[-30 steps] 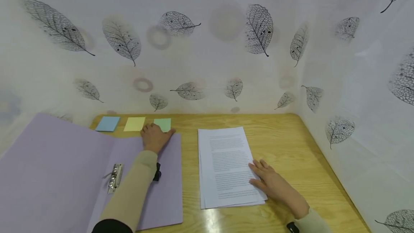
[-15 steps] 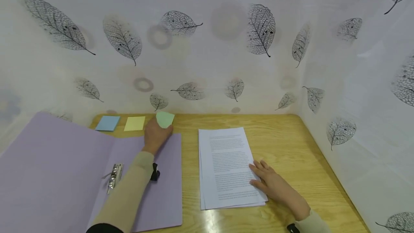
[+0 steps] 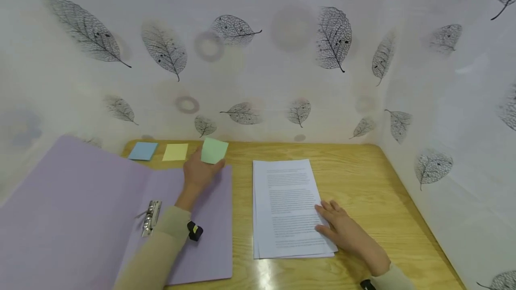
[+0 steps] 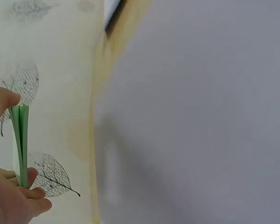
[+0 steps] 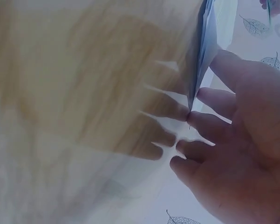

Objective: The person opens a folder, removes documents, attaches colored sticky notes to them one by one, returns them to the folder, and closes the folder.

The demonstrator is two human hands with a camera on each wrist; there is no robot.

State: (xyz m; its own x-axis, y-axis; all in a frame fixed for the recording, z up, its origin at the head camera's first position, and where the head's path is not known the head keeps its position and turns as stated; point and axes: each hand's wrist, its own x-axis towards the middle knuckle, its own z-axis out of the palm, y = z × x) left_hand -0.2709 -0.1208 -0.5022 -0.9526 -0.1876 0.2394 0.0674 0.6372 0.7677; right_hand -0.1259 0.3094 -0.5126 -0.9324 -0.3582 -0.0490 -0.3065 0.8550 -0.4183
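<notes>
A pad of green sticky notes [image 3: 214, 151] is raised above the far edge of the open purple folder [image 3: 209, 245]. My left hand [image 3: 198, 171] holds it between thumb and fingers; in the left wrist view the green pad [image 4: 21, 144] appears edge-on, its sheets slightly fanned. On the right, my right hand [image 3: 346, 232] rests with spread, fairly straight fingers on the right edge of a stack of printed paper [image 3: 288, 209]. Seen from the right wrist, the fingertips [image 5: 195, 119] meet the edge of the sheets [image 5: 206, 51].
Blue sticky notes [image 3: 143, 151] and yellow sticky notes [image 3: 175, 151] lie along the table's back edge. A metal ring clip [image 3: 151, 218] stands on the folder near its spine. White curtains [image 3: 274, 66] with a leaf print enclose the wooden table [image 3: 354, 173] at the back and sides.
My left hand has picked the green sticky notes up off the table and tilted them upright. The right hand stays on the paper stack. The head view has shifted slightly.
</notes>
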